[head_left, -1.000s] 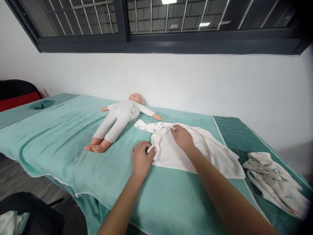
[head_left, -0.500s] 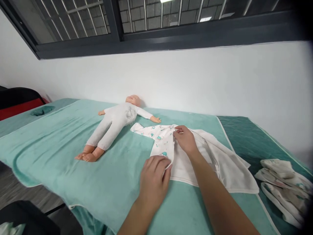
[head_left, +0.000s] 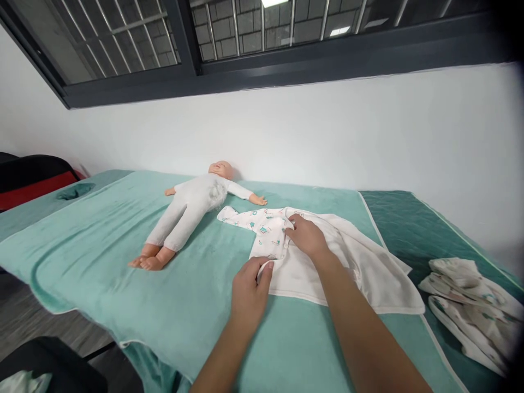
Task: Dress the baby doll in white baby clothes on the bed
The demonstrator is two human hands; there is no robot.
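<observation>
A white baby shirt (head_left: 303, 275) with a small teal and red print lies spread on the green bed cover, one sleeve stretched out to the left. My left hand (head_left: 250, 286) pinches its lower front edge between thumb and fingers. Higher up, my right hand (head_left: 307, 234) grips the cloth near the neckline and front opening. Left of the shirt lies a baby doll (head_left: 196, 199) on its back, with a white cloth body, arms spread and bare feet toward me. The shirt's far sleeve is not clearly visible.
Folded printed baby clothes (head_left: 470, 305) are piled at the right on a darker green cover (head_left: 393, 218). A white wall (head_left: 286, 142) and a barred window stand behind the bed. At lower left is a black chair (head_left: 49, 360) with cloth on it.
My left hand has shifted slightly left and up, drawing the shirt's front edge over to the left. My right hand stays at the upper front. The view has tilted a little.
</observation>
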